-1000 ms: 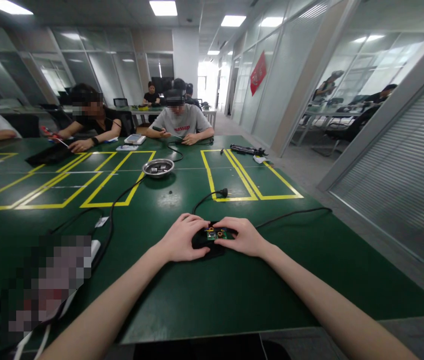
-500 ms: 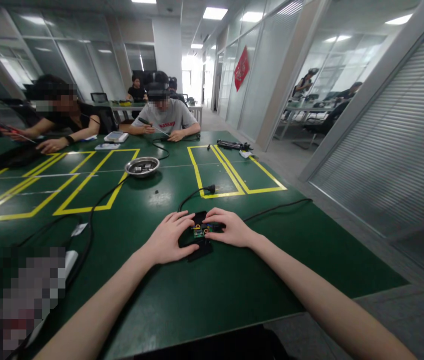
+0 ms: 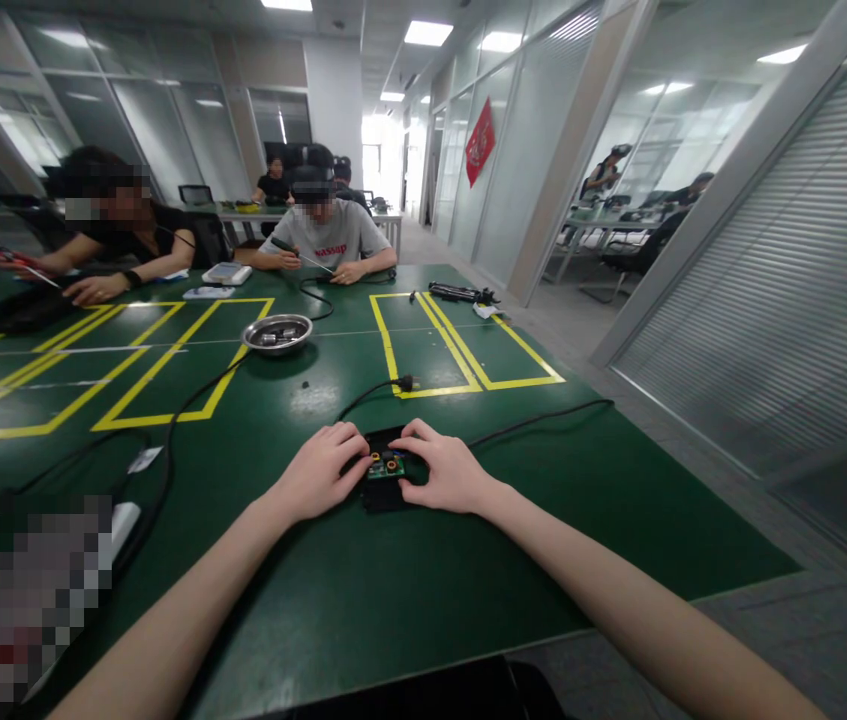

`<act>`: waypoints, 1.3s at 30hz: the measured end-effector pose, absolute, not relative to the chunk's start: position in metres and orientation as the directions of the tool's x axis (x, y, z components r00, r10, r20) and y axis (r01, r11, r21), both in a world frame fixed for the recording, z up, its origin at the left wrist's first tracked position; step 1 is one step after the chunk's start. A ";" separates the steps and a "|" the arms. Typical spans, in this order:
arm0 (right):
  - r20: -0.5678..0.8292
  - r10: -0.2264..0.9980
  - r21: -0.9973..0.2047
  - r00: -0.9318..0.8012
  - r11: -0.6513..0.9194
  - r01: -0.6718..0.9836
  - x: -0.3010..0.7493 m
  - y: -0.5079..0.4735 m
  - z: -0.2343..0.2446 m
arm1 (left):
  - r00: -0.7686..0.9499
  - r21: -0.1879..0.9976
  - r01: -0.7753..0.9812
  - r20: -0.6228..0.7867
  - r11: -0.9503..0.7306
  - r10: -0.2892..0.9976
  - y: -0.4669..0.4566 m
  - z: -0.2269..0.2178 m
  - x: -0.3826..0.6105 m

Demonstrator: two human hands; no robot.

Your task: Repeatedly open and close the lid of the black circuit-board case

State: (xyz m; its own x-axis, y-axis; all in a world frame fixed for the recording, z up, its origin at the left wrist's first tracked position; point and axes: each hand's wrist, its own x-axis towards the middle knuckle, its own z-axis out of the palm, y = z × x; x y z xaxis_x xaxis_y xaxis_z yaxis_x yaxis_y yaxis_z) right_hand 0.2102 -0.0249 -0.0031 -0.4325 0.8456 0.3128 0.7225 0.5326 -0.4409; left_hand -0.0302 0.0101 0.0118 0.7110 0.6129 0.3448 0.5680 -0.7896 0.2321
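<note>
Holds circuit board [image 3: 385,468] amid black casing [image 3: 385,497] with right hand [image 3: 453,472], seemingly for steadiness; cannot tell closure of left hand [image 3: 320,472].

Left hand [image 3: 324,470] left of the circuit board [image 3: 386,468], fingers bent, right hand [image 3: 447,470] at its right end, thumb and forefinger apart, bare forearms [image 3: 580,570] slanting toward it

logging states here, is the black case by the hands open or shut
The black case is open: a circuit board shows uncovered between the left hand and right hand.
</note>
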 end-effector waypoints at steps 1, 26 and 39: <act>0.315 0.844 -0.448 -0.434 0.536 0.716 0.210 -0.025 -0.003 | 0.713 0.222 0.575 0.336 -0.788 0.615 0.011 0.011 -0.030; 0.367 0.776 -0.406 -0.514 0.630 0.662 0.202 -0.014 -0.008 | 0.695 0.254 0.602 0.299 -0.757 0.654 0.012 0.005 -0.029; 0.371 0.858 -0.500 -0.355 0.507 0.702 0.219 -0.018 -0.008 | 0.690 0.324 0.607 0.238 -0.726 0.684 0.011 0.008 -0.030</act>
State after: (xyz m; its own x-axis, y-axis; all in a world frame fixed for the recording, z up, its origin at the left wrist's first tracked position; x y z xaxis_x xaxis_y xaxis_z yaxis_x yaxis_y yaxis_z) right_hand 0.2187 -0.0183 -0.0079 -0.3551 0.8580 0.3711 0.7023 0.5068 -0.4999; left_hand -0.0301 0.0107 0.0079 0.6900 0.6835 0.2381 0.6072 -0.7257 0.3235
